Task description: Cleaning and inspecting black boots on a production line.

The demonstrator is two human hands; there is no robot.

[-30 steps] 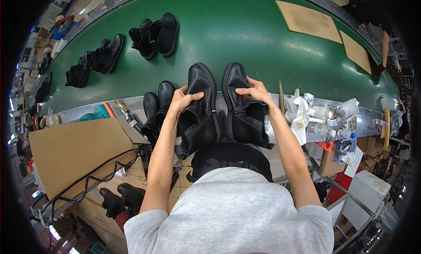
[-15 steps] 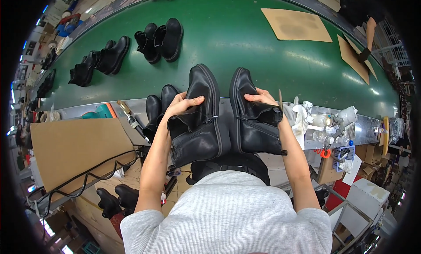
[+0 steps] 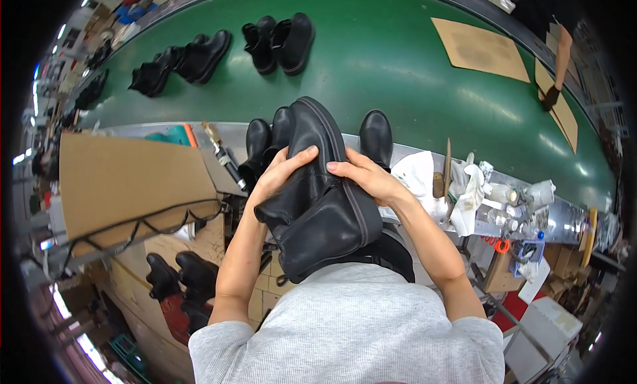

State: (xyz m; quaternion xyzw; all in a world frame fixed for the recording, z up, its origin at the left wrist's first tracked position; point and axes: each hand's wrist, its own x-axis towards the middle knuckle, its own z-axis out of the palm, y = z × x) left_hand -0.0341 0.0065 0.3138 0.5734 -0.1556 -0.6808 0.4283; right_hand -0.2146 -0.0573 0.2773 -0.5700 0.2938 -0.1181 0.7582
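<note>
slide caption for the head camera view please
Left grip and right grip hold one round-toed, black, leather-look ankle boot before a shiny green tabletop bearing more black boots.

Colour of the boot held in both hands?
The boot is black, best seen in the head view.

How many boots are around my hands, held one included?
4: held boot between left hand and right hand; leftmost boot, inner left boot beside it; right boot beyond right hand. Others may be hidden.

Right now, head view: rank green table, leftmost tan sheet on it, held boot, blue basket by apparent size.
1. Green table
2. Held boot (nearness likely enlarges it)
3. Leftmost tan sheet
4. Blue basket
</note>
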